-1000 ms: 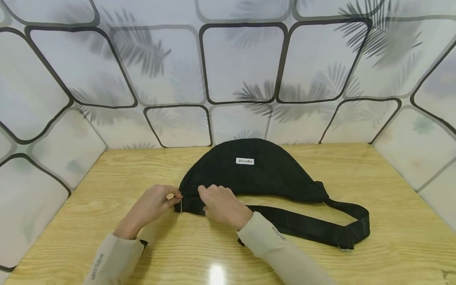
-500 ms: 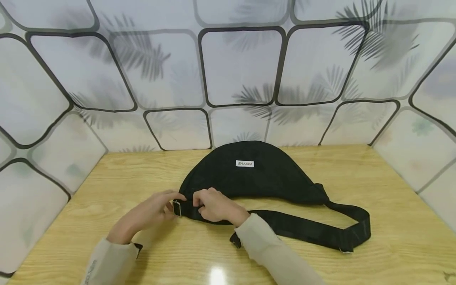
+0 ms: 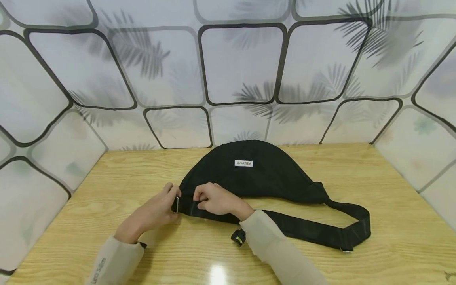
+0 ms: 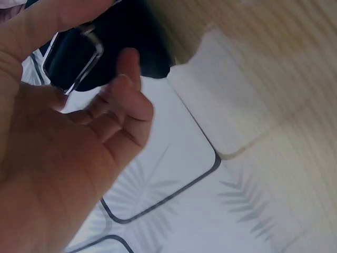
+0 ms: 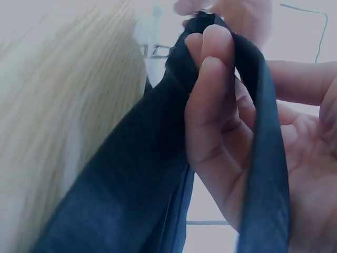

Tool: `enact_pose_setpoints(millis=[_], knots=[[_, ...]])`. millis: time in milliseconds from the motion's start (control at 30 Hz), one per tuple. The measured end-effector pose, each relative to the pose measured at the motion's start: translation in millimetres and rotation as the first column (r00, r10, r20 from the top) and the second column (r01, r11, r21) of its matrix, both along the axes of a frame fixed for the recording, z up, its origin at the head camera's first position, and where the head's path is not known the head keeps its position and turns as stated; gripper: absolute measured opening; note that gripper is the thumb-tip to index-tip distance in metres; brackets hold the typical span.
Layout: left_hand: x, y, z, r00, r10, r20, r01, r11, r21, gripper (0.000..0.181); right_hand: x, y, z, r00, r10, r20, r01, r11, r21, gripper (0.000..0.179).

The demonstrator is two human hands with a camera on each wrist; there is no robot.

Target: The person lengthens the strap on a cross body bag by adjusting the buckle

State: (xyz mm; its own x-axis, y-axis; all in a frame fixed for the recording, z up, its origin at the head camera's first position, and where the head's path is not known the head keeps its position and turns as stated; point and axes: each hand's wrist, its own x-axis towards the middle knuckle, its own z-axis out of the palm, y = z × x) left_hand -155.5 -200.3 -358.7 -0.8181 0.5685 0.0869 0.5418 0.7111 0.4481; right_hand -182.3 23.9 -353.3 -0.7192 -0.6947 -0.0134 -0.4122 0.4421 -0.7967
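Observation:
A black waist bag (image 3: 270,178) with a small white label lies on the table, its rounded side away from me. Its black strap (image 3: 303,226) loops along the near side. At the bag's left end my left hand (image 3: 156,209) holds the strap by a metal slide buckle (image 4: 87,71), thumb on one side and fingers bent on the other. Just right of it, my right hand (image 3: 221,201) grips the strap with curled fingers. In the right wrist view, the fingers (image 5: 210,100) sit between two layers of webbing (image 5: 121,158).
A black plastic clip (image 3: 238,237) lies by the right sleeve (image 3: 267,241). Another slide buckle (image 3: 345,250) sits on the strap's right-hand fold. Patterned panels (image 3: 242,63) enclose the wooden table (image 3: 392,221) at the back and both sides.
The left fingers have shifted around the slide buckle, which has turned. My right hand has moved slightly left along the strap, and the plastic clip has come out from beside the right sleeve.

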Motion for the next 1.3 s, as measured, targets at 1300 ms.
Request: enact_pose_setpoints(millis=[1300], knots=[[-6.5,-3.1,4.2,0.989,-0.078,-0.127,0.109,0.959,0.261,0.048,-2.1,-3,-7.4,0.981,-0.085,0.172,0.125,0.964,-0.235,0.009]])
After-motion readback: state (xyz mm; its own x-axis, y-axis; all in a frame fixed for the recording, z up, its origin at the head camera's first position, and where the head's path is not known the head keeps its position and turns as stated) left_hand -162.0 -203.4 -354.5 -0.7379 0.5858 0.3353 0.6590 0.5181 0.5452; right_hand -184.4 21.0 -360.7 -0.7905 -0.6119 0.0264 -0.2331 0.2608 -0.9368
